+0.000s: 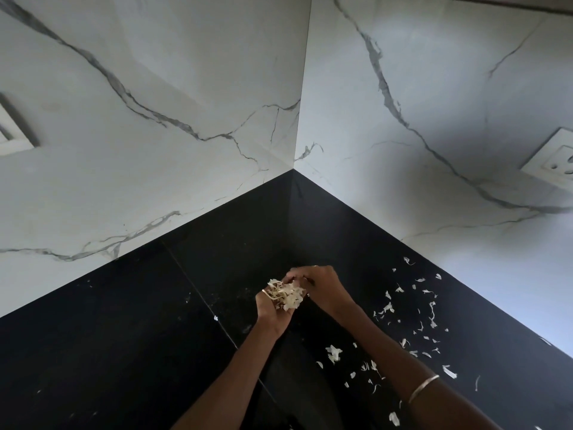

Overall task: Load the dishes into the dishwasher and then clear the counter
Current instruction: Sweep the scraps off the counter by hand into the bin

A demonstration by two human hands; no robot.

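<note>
Over the black counter (124,336), near its corner, my left hand (273,311) is cupped palm up and holds a heap of pale peel scraps (286,294). My right hand (319,283) reaches over from the right, and its curled fingertips pinch at the top of that heap. More loose peel scraps (415,318) lie scattered over the counter to the right of my hands, and a small clump of scraps (333,353) lies under my right forearm. No dishes or dishwasher are in view.
White marble-look walls (155,119) meet in a corner behind the counter. One wall socket (555,162) sits on the right wall and another socket (12,131) at the left edge. A seam (198,293) runs across the counter left of my hands.
</note>
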